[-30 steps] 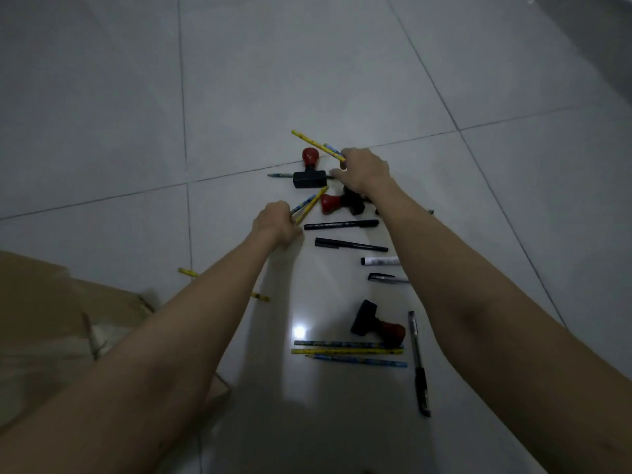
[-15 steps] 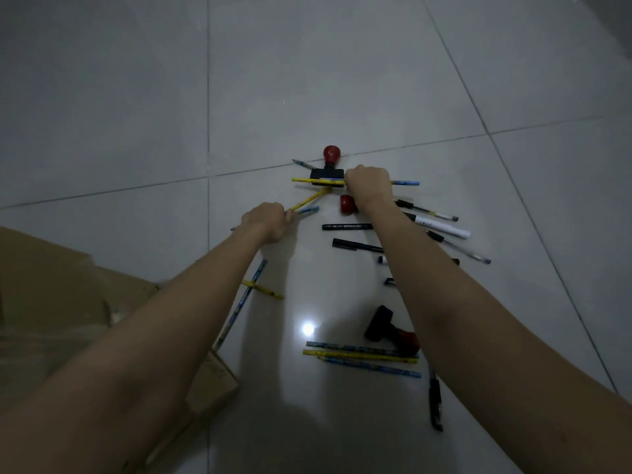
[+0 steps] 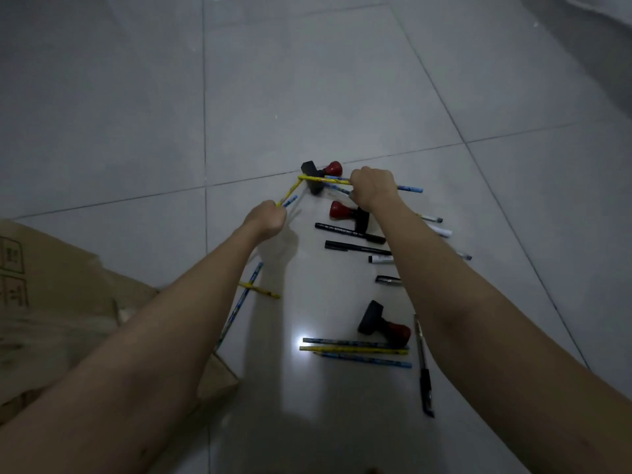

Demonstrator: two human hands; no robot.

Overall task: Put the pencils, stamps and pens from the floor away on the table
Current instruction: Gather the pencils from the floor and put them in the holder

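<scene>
Pencils, pens and stamps lie scattered on the grey tiled floor. My left hand [image 3: 265, 218] grips a yellow pencil [image 3: 290, 191] and a blue one, both pointing up to the right. My right hand [image 3: 372, 189] grips a bundle of pencils [image 3: 323, 179], yellow and blue, lying crosswise just over the far stamp [image 3: 319, 174], which has a red knob and black base. A second stamp [image 3: 349, 213] lies below my right hand, a third stamp [image 3: 383, 323] nearer me. Black pens [image 3: 349, 230] and three pencils [image 3: 354, 350] lie between my arms.
A flattened brown cardboard box [image 3: 51, 302] covers the floor at the left, under my left forearm. A blue pencil [image 3: 246, 292] and a short yellow pencil [image 3: 260, 290] cross beside it. A black pen [image 3: 422, 364] lies along my right forearm. More pens [image 3: 441, 230] show right of that arm.
My right hand has closed round a bundle of pencils and holds them crosswise over the far stamp. The far stamp has tipped onto its side. My left hand keeps its two pencils.
</scene>
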